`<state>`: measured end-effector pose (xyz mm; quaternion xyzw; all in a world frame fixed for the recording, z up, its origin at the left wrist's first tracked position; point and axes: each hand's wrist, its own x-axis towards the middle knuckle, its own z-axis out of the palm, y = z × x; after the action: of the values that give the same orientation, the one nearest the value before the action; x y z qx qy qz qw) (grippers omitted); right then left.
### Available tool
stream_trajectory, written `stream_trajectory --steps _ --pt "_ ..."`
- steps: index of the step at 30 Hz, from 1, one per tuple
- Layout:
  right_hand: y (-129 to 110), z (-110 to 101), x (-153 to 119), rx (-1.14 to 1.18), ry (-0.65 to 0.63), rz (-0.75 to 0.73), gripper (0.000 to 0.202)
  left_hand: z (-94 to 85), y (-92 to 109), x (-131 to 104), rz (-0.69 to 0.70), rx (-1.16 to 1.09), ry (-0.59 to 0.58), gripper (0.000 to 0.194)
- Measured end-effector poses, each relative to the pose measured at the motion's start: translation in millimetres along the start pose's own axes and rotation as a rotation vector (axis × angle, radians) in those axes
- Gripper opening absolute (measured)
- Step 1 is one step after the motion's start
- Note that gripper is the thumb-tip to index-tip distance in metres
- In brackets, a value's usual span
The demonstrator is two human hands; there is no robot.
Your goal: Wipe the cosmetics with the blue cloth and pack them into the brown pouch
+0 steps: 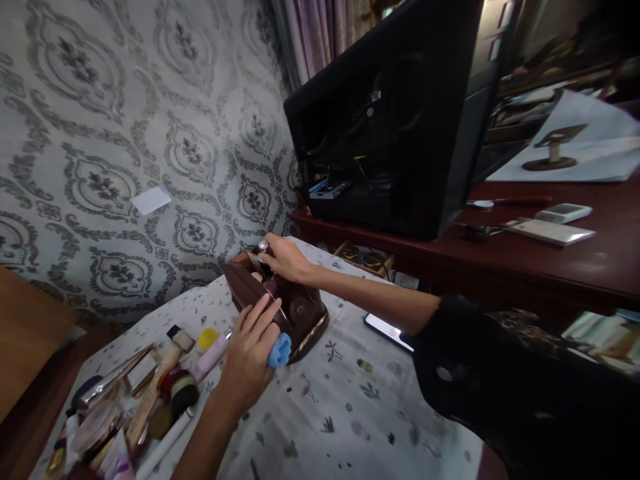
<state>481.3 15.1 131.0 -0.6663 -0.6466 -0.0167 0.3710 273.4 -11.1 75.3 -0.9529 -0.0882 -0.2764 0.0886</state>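
Observation:
A brown makeup bag [313, 313] with a gold zipper stands unzipped on the patterned cloth. My right hand [286, 259] is at its far rim, fingers closed round a small bottle with a shiny silver cap [263, 247]; the bottle's lower part is hidden. My left hand [253, 347] lies along the near side of the bag, fingertips at its opening. A crumpled light-blue cloth [280, 351] is held under the thumb side of that hand. Inside the bag a few items show dimly. A pale pink tube [213, 357] lies just left of my left hand.
Loose cosmetics, including a compact [97, 427], brushes [115, 377] and a yellow round item [207, 339], are heaped at the left. A lit phone [389, 331] lies right of the bag. Behind stands a black computer case [380, 147] on a dark red desk [520, 260].

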Motion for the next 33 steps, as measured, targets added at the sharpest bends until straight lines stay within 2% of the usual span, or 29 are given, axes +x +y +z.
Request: stream_trajectory --steps 3,7,14,23,33 --pt "-0.8 1.3 3.0 -0.032 -0.040 -0.009 0.017 6.1 2.9 -2.3 0.006 0.048 0.035 0.025" --pt "-2.6 3.6 8.0 -0.082 -0.111 -0.015 0.018 13.9 5.8 -9.6 -0.019 0.046 0.123 0.021" --pt "-4.5 17.4 22.6 -0.143 -0.216 -0.014 0.024 20.2 7.5 -7.8 -0.056 0.022 0.192 0.017" --pt "10.3 47.8 36.4 -0.168 -0.270 0.030 0.031 21.3 7.7 -10.3 -0.046 0.031 0.171 0.017" --pt "12.7 50.5 41.6 -0.149 -0.321 0.083 0.020 21.3 9.3 -8.4 -0.058 0.042 0.180 0.020"
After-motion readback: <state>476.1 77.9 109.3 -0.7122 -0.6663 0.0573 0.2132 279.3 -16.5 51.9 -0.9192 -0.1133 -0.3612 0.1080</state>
